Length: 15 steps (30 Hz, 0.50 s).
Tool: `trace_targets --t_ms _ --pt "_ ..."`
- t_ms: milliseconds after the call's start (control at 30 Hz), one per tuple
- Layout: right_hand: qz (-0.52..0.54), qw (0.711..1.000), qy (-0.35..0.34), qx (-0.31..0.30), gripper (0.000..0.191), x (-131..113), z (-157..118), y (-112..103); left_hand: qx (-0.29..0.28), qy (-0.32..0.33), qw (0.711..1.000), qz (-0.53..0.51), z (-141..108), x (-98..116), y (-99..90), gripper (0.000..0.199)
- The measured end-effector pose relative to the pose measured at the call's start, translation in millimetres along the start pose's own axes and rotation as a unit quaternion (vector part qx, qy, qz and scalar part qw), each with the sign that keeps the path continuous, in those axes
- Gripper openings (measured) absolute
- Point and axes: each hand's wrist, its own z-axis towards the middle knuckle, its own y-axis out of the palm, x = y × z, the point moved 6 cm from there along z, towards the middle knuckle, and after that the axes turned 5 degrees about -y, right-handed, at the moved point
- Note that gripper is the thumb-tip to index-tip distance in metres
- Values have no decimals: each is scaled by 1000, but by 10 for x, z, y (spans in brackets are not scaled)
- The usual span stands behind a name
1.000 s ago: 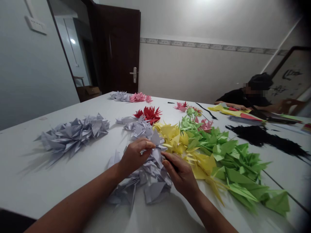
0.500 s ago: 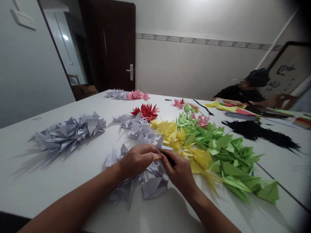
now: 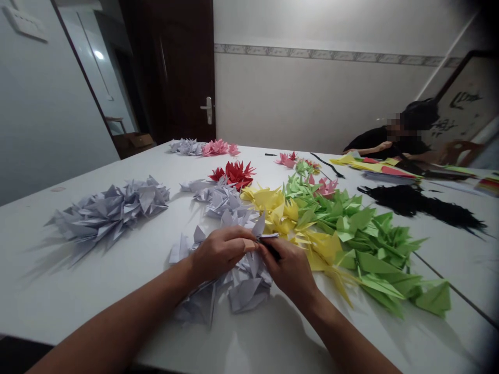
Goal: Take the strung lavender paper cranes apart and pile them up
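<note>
left hand (image 3: 223,253) and right hand (image 3: 290,266) pinch pale paper (image 3: 270,236), thin edge jutting at the fingertips (image 3: 250,244), above spiky lilac folds (image 3: 245,292).

Paper pieces (image 3: 247,296) on table (image 3: 97,280), hands (image 3: 222,254) over some, strands (image 3: 421,205) right, person (image 3: 364,141) beyond, door (image 3: 175,72) behind

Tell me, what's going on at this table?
A person's left hand and right hand meet at the fingertips on a small pale folded-paper piece; the right also seems to grip something dark, mostly hidden. Around them lie pale lavender pointed paper shapes, with yellow pointed paper shapes and green pointed paper shapes to the right. Another person in black is across the white table.
</note>
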Motion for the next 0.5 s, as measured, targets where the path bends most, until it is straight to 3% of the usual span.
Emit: trace_targets --t_ms 167,300,400,500 --pt "19 1000 -5 14 21 8 8 -4 -5 2 1000 -7 14 32 -3 16" --pt "64 997 9 43 21 19 4 -32 12 -54 998 -7 5 -121 -67 16" --pt "70 995 22 68 24 44 -14 -61 91 -132 986 33 -61 -439 -270 12" --pt "76 994 25 69 26 63 -26 -53 215 -276 934 71 -242 -911 -637 11"
